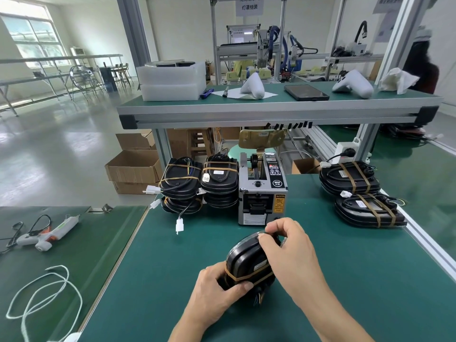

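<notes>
A bundle of black oval plastic housings (249, 262), stacked flat on one another and strapped with a brown tape band (246, 278), stands tipped on its edge on the green-matted counter (153, 280), just in front of the grey automatic tape dispenser (262, 193). The left hand (217, 290) curls round the near end, thumb lying across the band, while the right hand (291, 255) pinches the far upper rim between thumb and fingertips – whether it presses down a second strip there I cannot tell.

The shells look rigid and smooth, slightly glossy, so likely slippery under dry fingers; the stack seems moderately weighty for its size. With one band visible, the layers may slide against each other, so the best hold is probably across the full thickness, squeezing the stack together – at the strapped end or at both ends as now. Thin coloured wires (259, 296) hang from the underside; these look delicate and should not be pulled or carry the load
</notes>
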`<state>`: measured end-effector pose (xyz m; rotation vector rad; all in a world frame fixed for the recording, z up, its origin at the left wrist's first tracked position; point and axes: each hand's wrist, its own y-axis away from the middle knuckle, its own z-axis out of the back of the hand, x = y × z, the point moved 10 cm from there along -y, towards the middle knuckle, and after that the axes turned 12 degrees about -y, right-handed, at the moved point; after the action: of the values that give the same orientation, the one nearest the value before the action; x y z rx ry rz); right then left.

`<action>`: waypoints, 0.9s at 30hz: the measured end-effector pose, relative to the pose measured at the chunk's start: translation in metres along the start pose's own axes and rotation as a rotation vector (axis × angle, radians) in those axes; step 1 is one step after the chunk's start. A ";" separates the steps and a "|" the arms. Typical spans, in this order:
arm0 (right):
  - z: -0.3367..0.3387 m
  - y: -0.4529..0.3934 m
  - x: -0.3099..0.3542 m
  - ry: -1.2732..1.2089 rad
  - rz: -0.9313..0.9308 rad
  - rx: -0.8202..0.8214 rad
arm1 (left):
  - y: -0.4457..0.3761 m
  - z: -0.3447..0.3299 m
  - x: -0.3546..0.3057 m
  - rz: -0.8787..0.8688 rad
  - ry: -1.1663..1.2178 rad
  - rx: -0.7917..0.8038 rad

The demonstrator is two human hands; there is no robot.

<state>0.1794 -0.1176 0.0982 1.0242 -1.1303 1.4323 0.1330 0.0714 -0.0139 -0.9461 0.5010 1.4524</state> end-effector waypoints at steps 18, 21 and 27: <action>0.017 -0.022 -0.057 -0.543 -0.147 -0.041 | 0.001 0.002 -0.002 -0.019 -0.040 -0.021; 0.020 -0.023 -0.079 -0.802 -0.189 0.044 | -0.001 0.001 -0.001 -0.006 -0.044 -0.005; -0.018 0.000 -0.083 -0.420 -0.055 0.418 | -0.001 0.003 -0.005 -0.010 -0.034 -0.007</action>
<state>0.1902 -0.1166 0.0136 1.6988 -1.1021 1.4824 0.1326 0.0709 -0.0079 -0.9267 0.4653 1.4595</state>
